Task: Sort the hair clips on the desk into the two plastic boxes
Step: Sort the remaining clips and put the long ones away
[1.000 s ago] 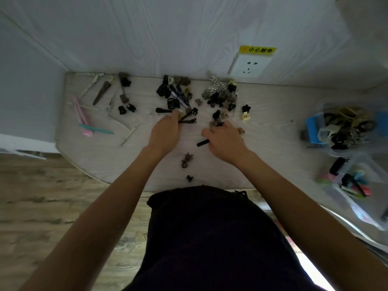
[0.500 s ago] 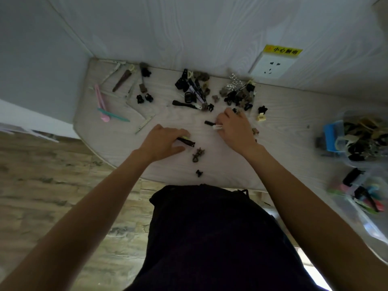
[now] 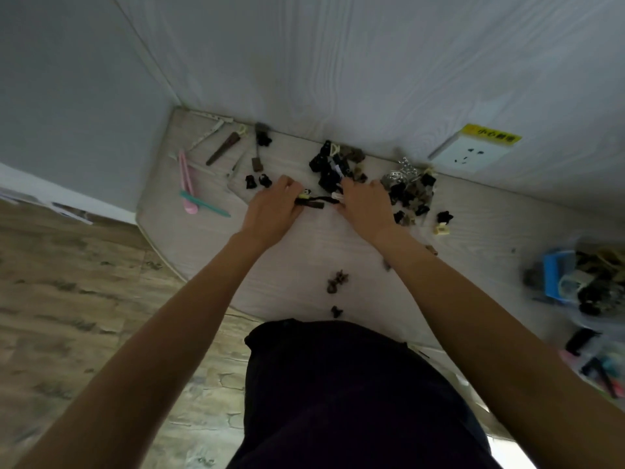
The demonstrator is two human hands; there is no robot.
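pale desk [image 3: 297, 252], long black clip [image 3: 313, 202] spanning between left hand [image 3: 270, 211] grip and right hand [image 3: 367, 204] grip, both pinching it

Yellow label [image 3: 491, 138] (blurred): unreadable.

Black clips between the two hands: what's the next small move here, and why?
Probably lift the black clips and carry them right to the plastic boxes. The left hand and right hand both have fingers on that small bunch at mid-desk, while the boxes sit far off at the desk's right edge, already part filled.
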